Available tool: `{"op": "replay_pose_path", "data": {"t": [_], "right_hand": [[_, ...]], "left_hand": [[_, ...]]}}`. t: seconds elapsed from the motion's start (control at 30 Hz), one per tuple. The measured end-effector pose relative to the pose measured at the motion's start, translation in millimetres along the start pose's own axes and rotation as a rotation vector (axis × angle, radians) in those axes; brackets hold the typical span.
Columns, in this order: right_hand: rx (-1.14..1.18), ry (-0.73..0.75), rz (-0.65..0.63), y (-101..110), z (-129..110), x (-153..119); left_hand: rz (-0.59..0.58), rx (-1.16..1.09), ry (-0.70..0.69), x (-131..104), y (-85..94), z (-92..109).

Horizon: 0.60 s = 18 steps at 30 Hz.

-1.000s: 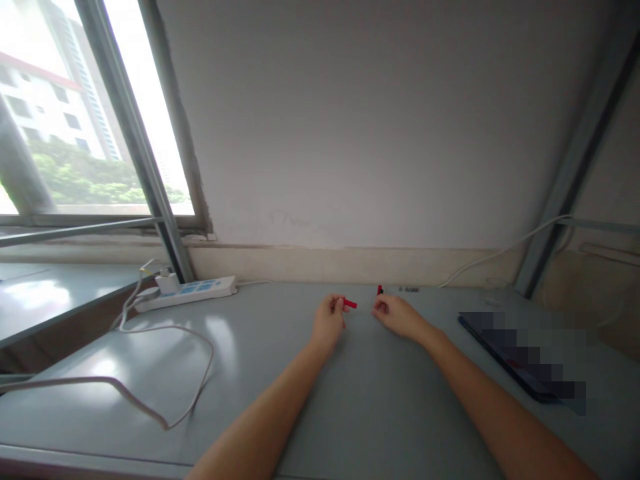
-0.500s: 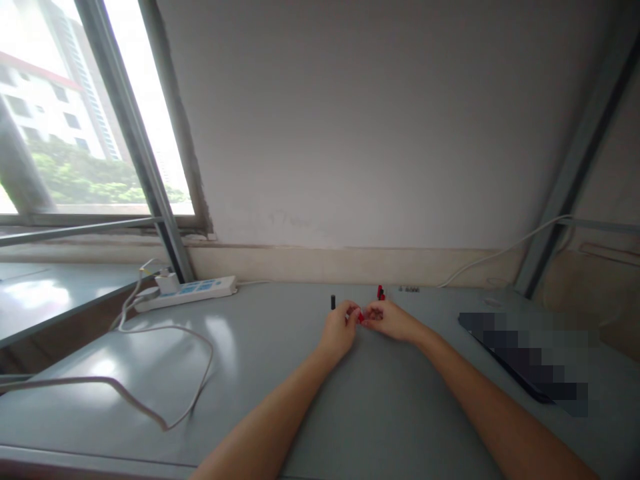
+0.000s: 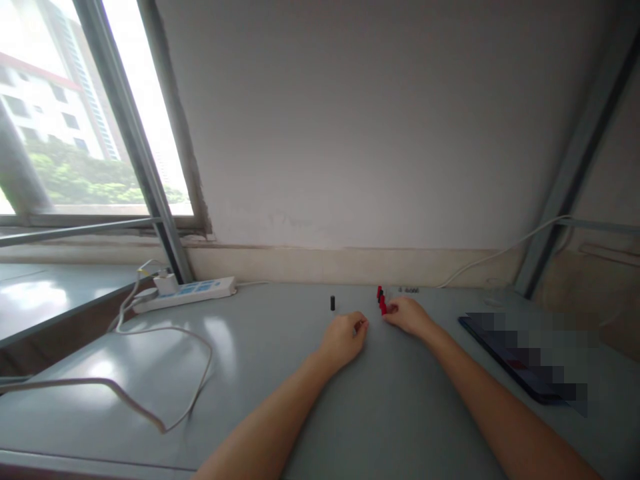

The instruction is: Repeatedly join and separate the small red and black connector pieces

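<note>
My left hand [image 3: 344, 339] rests over the table with its thumb and fingers curled together. Whatever lies between those fingertips, if anything, is too small to make out. To the far side of it stands a small black cylinder [image 3: 333, 303], upright and apart from the hand. My right hand [image 3: 409, 316] is closed, its fingertips on a small red cylinder-like piece [image 3: 383, 309]. Just behind that piece, another red piece [image 3: 379, 291] and a bit of black sit close in a row.
Several tiny metallic pieces [image 3: 410, 290] lie near the wall. A dark flat device [image 3: 510, 360], partly blurred out, rests on the right of the grey table [image 3: 260, 400]. On the left are a white power strip [image 3: 200, 291] and its looping cable [image 3: 207, 360].
My hands, together around a red piece before, have moved apart. My right hand has carried the red piece right to the row; my left hand has drawn slightly nearer to me.
</note>
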State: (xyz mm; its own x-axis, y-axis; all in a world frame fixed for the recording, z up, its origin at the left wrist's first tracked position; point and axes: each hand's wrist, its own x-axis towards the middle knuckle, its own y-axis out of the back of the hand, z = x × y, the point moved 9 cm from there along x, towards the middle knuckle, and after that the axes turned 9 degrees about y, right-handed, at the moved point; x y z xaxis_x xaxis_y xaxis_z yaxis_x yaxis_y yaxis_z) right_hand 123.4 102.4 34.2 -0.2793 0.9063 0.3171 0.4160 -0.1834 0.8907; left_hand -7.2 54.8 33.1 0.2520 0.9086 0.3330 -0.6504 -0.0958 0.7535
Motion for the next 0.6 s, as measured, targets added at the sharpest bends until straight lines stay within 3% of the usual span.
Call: {"op": "replay_pose_path", "data": {"t": [0.6], "right_hand": [[0.125, -0.104, 0.122, -7.3, 21.5, -3.2]], "left_hand": [[-0.029, 0.061, 0.015, -2.5, -2.4, 2.8]]}}
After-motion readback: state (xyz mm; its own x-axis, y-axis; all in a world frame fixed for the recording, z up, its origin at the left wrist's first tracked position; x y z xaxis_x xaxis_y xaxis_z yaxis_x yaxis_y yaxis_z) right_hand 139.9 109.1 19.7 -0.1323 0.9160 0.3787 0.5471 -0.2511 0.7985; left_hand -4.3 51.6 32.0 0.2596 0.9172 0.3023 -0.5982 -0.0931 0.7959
